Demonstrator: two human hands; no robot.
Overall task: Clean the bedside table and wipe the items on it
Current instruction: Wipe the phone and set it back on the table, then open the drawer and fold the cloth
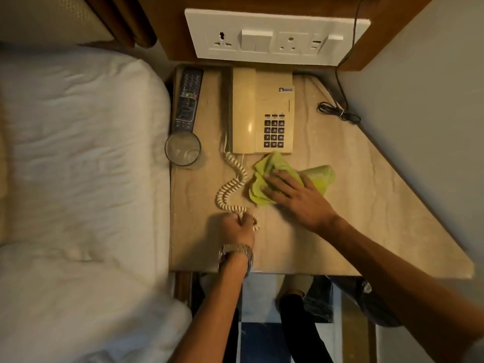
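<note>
The bedside table [366, 205] has a beige marble top. A cream telephone [262, 111] stands at its back, and its coiled cord [230, 187] snakes toward the front. My left hand [239, 230], with a metal watch on the wrist, is closed around the cord's near end. My right hand [296, 197] lies flat, palm down, on a crumpled green cloth [264, 174] just in front of the phone. A black remote [188, 98] lies along the table's left edge, with an empty glass [182, 149] in front of it.
A bed with white linen [78, 179] borders the table on the left. A white socket and switch panel [275, 39] hangs behind the phone. A bundled black cable [337, 112] lies at the back right near the wall. The floor and my feet show below the front edge.
</note>
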